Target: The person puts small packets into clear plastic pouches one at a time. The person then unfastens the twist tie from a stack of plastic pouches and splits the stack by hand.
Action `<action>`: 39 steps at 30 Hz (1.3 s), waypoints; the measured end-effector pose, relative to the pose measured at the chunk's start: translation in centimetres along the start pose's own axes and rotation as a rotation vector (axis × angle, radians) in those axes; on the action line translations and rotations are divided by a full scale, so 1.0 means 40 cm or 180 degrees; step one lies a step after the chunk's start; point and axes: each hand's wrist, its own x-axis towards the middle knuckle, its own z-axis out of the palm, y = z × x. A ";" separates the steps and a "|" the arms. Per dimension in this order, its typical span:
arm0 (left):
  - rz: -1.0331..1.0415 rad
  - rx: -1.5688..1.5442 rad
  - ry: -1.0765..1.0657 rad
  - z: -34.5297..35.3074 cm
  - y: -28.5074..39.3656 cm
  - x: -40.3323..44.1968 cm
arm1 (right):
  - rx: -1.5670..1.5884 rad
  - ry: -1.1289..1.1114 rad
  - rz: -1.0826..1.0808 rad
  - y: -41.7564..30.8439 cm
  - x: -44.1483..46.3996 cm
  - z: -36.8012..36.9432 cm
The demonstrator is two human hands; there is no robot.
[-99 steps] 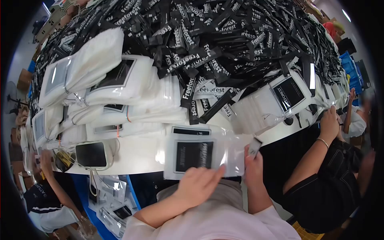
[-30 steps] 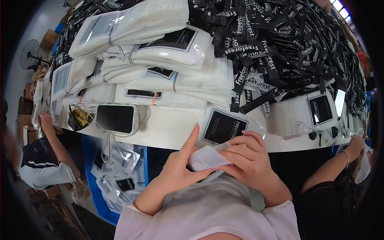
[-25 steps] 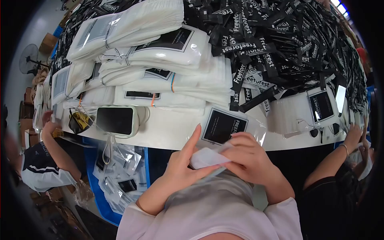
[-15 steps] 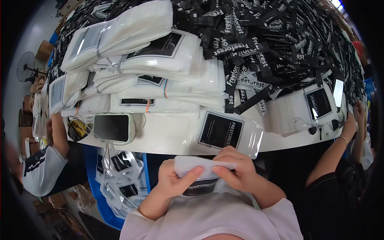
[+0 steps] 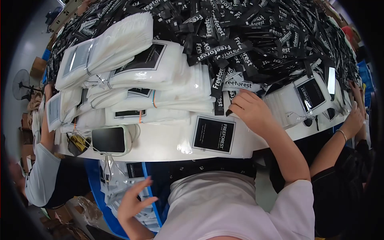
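Observation:
My left hand [image 5: 136, 200] is open, fingers spread and holding nothing, over the edge of a blue bin [image 5: 155, 208] below the table. Clear bags with black labels [image 5: 135, 170] lie inside that bin. At the near edge of the packet pile, my right hand [image 5: 252, 112] has its fingers curled around a narrow black packet [image 5: 229, 113]; only its dark end shows, the rest being covered by the hand. Just left of my right wrist, a clear bag with a black FREEFOREST label [image 5: 214, 134] lies flat on the table.
Bundled stacks of white bags [image 5: 160, 84] stand at left, another bundle [image 5: 284, 106] at right. A heap of black Freeforest packets [image 5: 256, 40] covers the back. A phone [image 5: 109, 140] with a cable sits near the front edge. Other people's arms [image 5: 334, 142] reach in from both sides.
The white folded bag that both hands held is gone from them. My left hand has moved down-left over the bin and opened; my right hand has reached forward to the black packets.

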 end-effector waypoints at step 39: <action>0.3216 0.1034 0.1777 0.258 0.175 0.347 | 0.1953 0.3754 0.3213 -0.205 -0.258 0.055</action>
